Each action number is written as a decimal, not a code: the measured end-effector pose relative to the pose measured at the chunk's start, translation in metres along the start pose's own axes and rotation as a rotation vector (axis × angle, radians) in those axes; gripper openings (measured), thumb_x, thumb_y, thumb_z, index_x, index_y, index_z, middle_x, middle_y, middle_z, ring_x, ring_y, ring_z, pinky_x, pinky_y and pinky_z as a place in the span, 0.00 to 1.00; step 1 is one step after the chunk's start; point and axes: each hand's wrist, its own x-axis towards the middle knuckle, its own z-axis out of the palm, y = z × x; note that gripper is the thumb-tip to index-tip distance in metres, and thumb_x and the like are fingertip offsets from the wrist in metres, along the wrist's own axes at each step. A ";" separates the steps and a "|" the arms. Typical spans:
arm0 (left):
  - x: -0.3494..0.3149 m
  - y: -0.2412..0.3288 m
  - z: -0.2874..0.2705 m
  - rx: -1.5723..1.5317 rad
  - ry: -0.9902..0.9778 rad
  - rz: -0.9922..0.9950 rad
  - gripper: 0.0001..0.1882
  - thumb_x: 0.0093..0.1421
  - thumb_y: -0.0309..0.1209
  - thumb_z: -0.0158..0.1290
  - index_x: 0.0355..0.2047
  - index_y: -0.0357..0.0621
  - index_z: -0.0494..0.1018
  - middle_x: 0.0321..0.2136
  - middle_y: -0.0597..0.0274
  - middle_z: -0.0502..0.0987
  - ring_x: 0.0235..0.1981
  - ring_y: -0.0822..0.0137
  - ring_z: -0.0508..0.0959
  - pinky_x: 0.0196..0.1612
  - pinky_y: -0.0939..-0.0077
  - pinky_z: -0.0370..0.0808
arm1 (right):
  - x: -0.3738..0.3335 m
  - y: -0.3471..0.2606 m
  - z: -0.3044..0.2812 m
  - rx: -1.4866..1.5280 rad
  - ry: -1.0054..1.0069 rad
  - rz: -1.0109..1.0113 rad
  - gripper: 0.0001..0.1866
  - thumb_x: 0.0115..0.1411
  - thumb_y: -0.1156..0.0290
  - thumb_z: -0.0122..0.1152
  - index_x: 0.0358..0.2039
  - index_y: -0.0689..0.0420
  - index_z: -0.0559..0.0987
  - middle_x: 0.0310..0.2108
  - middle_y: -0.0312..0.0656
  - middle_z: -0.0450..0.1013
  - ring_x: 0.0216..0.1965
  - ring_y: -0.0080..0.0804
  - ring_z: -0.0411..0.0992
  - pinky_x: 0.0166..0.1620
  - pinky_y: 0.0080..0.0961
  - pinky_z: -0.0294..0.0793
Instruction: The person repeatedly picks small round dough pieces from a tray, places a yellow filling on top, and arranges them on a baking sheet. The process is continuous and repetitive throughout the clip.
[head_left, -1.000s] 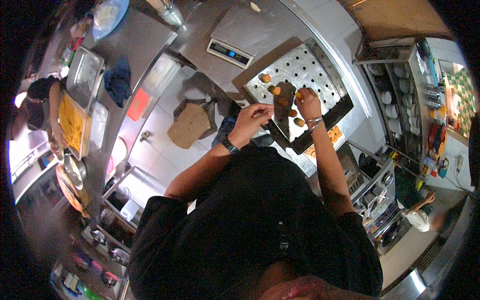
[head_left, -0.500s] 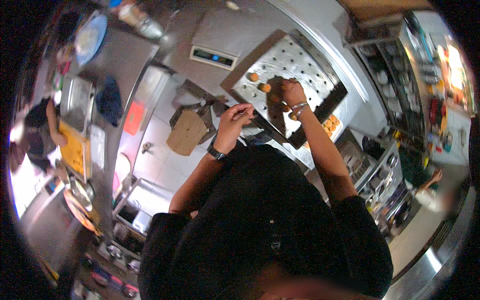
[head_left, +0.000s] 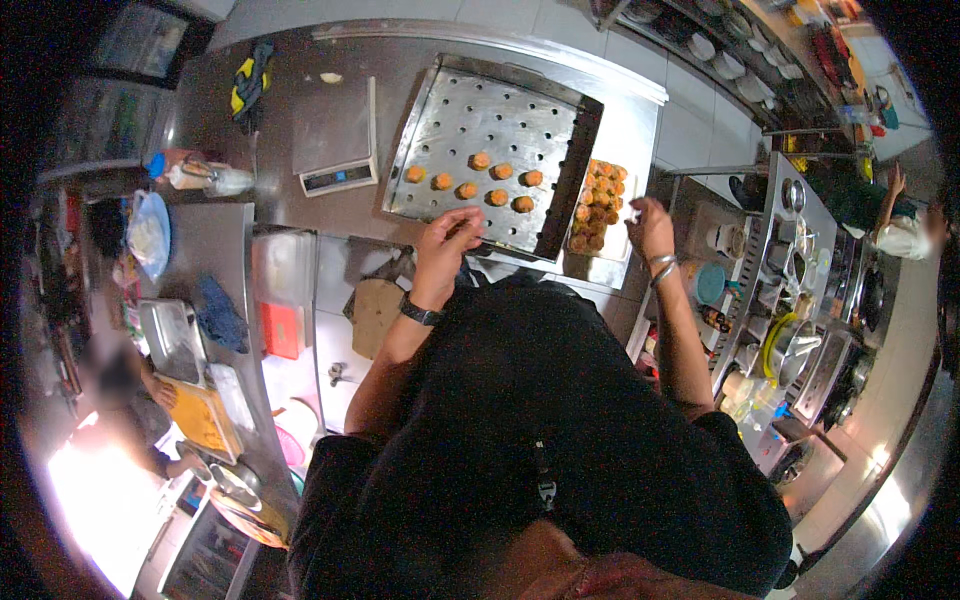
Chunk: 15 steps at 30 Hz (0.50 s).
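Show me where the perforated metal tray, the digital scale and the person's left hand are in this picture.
perforated metal tray (head_left: 470, 120): head view, on a bare part of its holed floor.
digital scale (head_left: 330, 128): head view, on its flat weighing plate.
left hand (head_left: 447, 245): head view, on the back of the hand.

Digital scale sat on the steel surface near its far edge, left of the perforated tray; grey square platform, small dark screen strip along its near side. Writing unreadable.

Single head-worn fisheye view, looking steeply down over the person's own torso. Steel surface with perforated tray sits mid-distance at top; edges bend.
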 end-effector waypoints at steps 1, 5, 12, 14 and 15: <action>0.000 0.000 0.008 0.030 -0.022 -0.005 0.14 0.66 0.32 0.56 0.50 0.40 0.76 0.45 0.61 0.81 0.42 0.70 0.80 0.44 0.76 0.77 | -0.018 0.011 0.013 0.020 0.006 -0.037 0.19 0.46 0.76 0.72 0.41 0.58 0.79 0.35 0.50 0.77 0.35 0.50 0.77 0.40 0.41 0.78; -0.007 0.000 0.035 0.104 -0.100 -0.031 0.14 0.67 0.33 0.55 0.49 0.40 0.76 0.45 0.61 0.81 0.41 0.70 0.81 0.44 0.77 0.77 | -0.066 0.012 0.066 0.244 -0.017 0.116 0.17 0.50 0.76 0.68 0.40 0.60 0.74 0.36 0.53 0.76 0.38 0.53 0.75 0.42 0.42 0.76; -0.016 -0.016 0.057 0.218 -0.198 -0.057 0.16 0.66 0.35 0.57 0.49 0.39 0.76 0.43 0.62 0.81 0.41 0.71 0.80 0.44 0.78 0.77 | -0.069 -0.019 0.085 0.221 0.105 0.028 0.14 0.55 0.74 0.64 0.40 0.59 0.71 0.37 0.55 0.73 0.40 0.58 0.73 0.44 0.46 0.73; -0.017 -0.021 0.061 0.227 -0.230 -0.030 0.16 0.66 0.35 0.57 0.50 0.39 0.76 0.43 0.62 0.81 0.41 0.71 0.80 0.44 0.77 0.77 | -0.068 -0.015 0.089 0.222 0.088 0.045 0.14 0.55 0.73 0.64 0.40 0.59 0.71 0.37 0.54 0.74 0.40 0.57 0.73 0.44 0.47 0.73; -0.018 -0.022 0.063 0.230 -0.263 -0.039 0.16 0.66 0.35 0.57 0.50 0.40 0.76 0.44 0.64 0.81 0.41 0.72 0.80 0.43 0.77 0.77 | -0.068 -0.018 0.085 0.242 0.087 0.046 0.14 0.55 0.72 0.64 0.40 0.59 0.71 0.37 0.54 0.74 0.40 0.57 0.73 0.44 0.47 0.73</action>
